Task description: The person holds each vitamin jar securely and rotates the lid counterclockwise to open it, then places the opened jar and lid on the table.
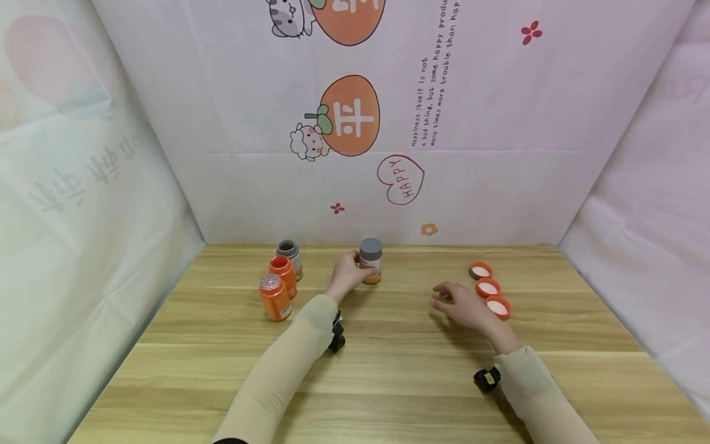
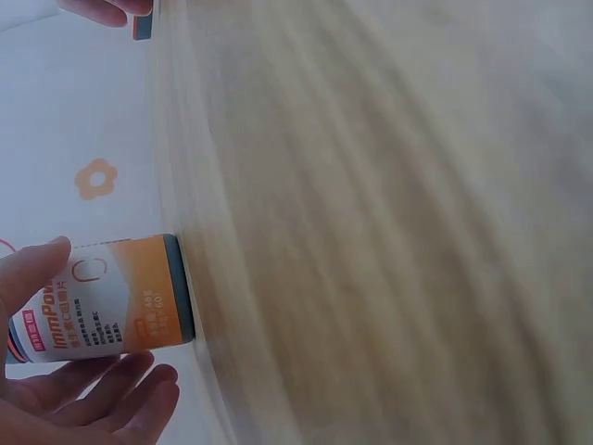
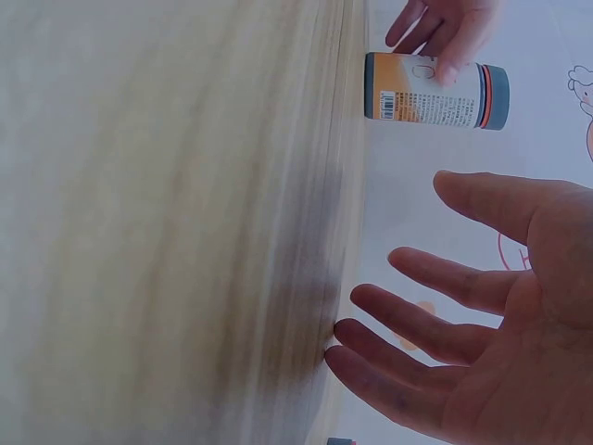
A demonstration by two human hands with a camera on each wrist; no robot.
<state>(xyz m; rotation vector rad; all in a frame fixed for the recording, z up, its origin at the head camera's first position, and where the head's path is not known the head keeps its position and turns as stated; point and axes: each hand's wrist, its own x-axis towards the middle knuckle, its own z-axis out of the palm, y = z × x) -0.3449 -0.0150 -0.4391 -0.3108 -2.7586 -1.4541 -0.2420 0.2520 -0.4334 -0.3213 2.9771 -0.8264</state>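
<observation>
A supplement bottle (image 1: 371, 261) with a grey cap and a white-and-orange label stands upright near the back of the table. My left hand (image 1: 346, 273) holds it from the left. In the left wrist view the thumb lies on one side of the bottle (image 2: 120, 301) and the fingers on the other. To the right, my right hand (image 1: 465, 304) hovers over the table with spread fingers and holds nothing. The right wrist view shows its fingers loosely extended, apart from the bottle (image 3: 431, 93). Beside that hand lie three screw caps (image 1: 488, 288), pale insides facing up.
Three capless bottles stand in a row at the left: a grey one (image 1: 294, 265) at the back, an orange one (image 1: 291, 285) in the middle and another orange one (image 1: 276, 304) with a silvery top in front. White printed cloth (image 1: 249, 197) walls in the wooden table (image 1: 399, 370).
</observation>
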